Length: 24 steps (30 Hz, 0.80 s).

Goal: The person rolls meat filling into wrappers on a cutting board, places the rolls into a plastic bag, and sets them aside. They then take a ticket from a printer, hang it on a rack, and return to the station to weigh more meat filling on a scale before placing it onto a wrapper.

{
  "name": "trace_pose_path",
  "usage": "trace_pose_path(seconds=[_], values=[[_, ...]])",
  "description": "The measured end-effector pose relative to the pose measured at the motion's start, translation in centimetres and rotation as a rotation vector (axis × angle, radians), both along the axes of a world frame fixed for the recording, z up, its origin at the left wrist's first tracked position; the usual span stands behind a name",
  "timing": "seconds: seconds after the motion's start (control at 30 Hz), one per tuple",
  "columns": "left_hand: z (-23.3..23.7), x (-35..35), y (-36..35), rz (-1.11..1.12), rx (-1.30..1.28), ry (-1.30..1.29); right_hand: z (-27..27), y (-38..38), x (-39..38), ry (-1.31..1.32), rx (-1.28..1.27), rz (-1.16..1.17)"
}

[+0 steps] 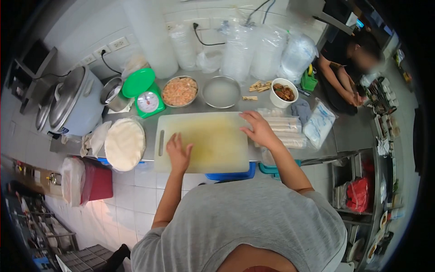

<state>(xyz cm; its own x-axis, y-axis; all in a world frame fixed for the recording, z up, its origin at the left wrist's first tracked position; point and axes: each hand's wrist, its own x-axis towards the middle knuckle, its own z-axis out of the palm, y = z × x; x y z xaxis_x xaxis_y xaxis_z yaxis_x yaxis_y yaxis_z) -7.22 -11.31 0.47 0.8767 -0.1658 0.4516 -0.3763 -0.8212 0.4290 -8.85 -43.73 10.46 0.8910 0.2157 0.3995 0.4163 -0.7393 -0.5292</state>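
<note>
A pale cutting board (213,140) with a yellow-stained middle lies at the counter's front edge, its handle slot on the left. Over its left part, my left hand (178,152) is open with fingers apart and nothing in it. My right hand (258,128) is open too, at the board's right edge, fingers spread. Just right of that hand lie wrapped pale rolls (285,129). Left of the board sits a round stack of thin white sheets (125,144). Behind the board are a bowl of pinkish shredded food (180,91) and a shallow metal bowl (221,92).
A green scale (149,103) and a large lidded pot (77,104) stand at the left. A white tub of brown food (284,93), clothespins (260,86) and a plastic packet (320,123) are at the right. Stacked clear containers (238,52) line the wall. Another person (346,72) is at the far right.
</note>
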Motion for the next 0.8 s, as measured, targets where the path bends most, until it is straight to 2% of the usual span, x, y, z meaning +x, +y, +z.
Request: trace_pose_path(seconds=[0.07, 0.2, 0.27, 0.33, 0.4, 0.5, 0.57, 0.8], values=[[-0.6, 0.1, 3.8, 0.109, -0.035, -0.022, -0.3, 2.5, 2.4, 0.013, 0.001, 0.091], [-0.9, 5.4, 7.3, -0.011, -0.588, 0.248, -0.6, 8.1, 10.4, 0.066, 0.092, 0.202], [1.2, 9.5, 6.8, -0.076, -0.952, 0.479, -1.2, 10.6, 16.1, 0.03, 0.045, 0.109], [2.8, 13.7, 6.0, -0.056, -1.063, 0.688, -2.6, 12.5, 21.9, -0.011, -0.038, 0.057], [3.0, 17.4, 5.0, -0.026, -1.044, 0.821, -3.4, 14.6, 25.3, 0.023, -0.124, 0.012], [0.1, 21.2, 4.2, -0.103, -1.185, 1.011, -3.7, 16.7, 28.7, 0.129, -0.314, -0.036], [1.0, 21.2, 3.6, -0.099, -1.195, 0.993, -4.3, 17.5, 29.6, 0.121, -0.51, -0.057], [1.7, 21.3, 3.8, -0.146, -1.385, 1.033, -5.3, 20.0, 29.3, 0.025, -0.506, -0.179]])
